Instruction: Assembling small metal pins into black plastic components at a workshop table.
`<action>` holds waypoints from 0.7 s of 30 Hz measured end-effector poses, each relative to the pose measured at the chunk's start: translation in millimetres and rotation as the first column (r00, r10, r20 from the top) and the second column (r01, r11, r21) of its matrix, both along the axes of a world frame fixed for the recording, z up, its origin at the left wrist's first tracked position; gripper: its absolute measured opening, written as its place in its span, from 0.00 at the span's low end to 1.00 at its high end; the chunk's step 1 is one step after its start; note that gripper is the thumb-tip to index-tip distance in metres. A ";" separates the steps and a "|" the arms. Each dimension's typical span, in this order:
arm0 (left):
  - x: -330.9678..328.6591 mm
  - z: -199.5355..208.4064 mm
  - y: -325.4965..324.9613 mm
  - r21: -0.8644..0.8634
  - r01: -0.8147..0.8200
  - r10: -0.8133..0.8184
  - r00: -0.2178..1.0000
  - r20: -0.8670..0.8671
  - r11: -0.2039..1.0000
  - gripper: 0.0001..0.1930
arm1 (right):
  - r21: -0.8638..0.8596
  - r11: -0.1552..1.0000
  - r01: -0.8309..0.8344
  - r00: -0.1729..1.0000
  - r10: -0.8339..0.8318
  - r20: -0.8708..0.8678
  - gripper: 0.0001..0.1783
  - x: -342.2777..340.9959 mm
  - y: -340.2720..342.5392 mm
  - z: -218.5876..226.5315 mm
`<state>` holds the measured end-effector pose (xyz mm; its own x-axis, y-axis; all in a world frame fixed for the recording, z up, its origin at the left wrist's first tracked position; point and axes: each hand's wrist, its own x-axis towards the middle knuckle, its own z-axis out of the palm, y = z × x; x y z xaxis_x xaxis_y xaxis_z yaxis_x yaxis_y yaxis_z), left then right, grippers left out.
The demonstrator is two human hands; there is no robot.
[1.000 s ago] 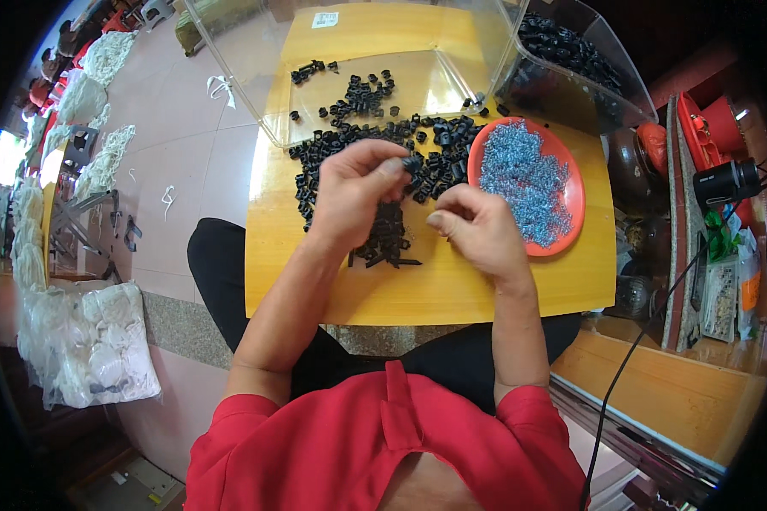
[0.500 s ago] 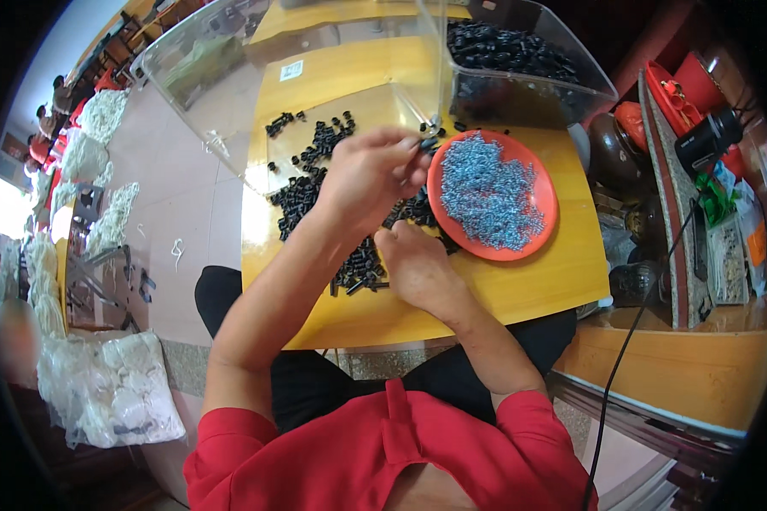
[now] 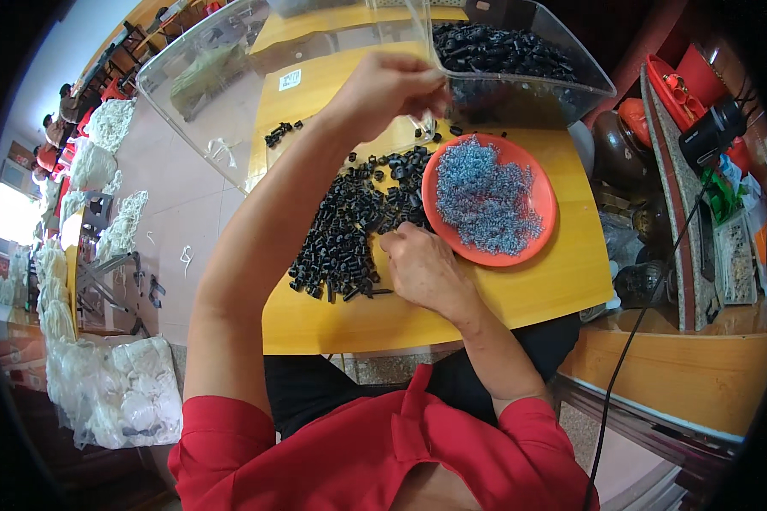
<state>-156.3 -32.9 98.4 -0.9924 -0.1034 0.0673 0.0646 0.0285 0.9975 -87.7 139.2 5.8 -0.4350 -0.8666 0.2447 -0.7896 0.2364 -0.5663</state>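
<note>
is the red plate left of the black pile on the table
No, the red plate lies to the right of the black pile on the table.

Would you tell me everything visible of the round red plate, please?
The plate is round, shallow and red, apparently plastic, with a raised rim. It lies flat on the yellow table, right of the black parts, bearing a heap of tiny silvery-blue, metallic-looking pieces. The right hand is near its lower left edge, apparently not touching.

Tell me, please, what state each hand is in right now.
Left hand: fingers bent, blurred near the clear plastic box; grip cannot be told.
Right hand: fingers curled beside small black plastic pieces; grip cannot be told.
</note>
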 end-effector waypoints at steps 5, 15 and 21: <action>21.5 -56.8 -27.9 -0.774 -0.052 0.082 0.997 0.000 0.631 0.07 | -0.055 0.998 -0.014 1.000 0.014 0.005 0.05 2.1 -3.9 -3.3; 32.2 -95.6 -25.0 -0.946 -0.046 -0.145 0.985 -0.097 0.320 0.16 | -0.075 0.997 -0.014 1.000 0.014 -0.008 0.02 2.4 -4.9 -2.9; 48.7 -99.1 -17.0 -0.898 -0.189 -0.021 0.976 -0.215 0.397 0.13 | -0.114 0.993 -0.022 0.996 0.032 0.084 0.06 -2.4 -3.3 -5.2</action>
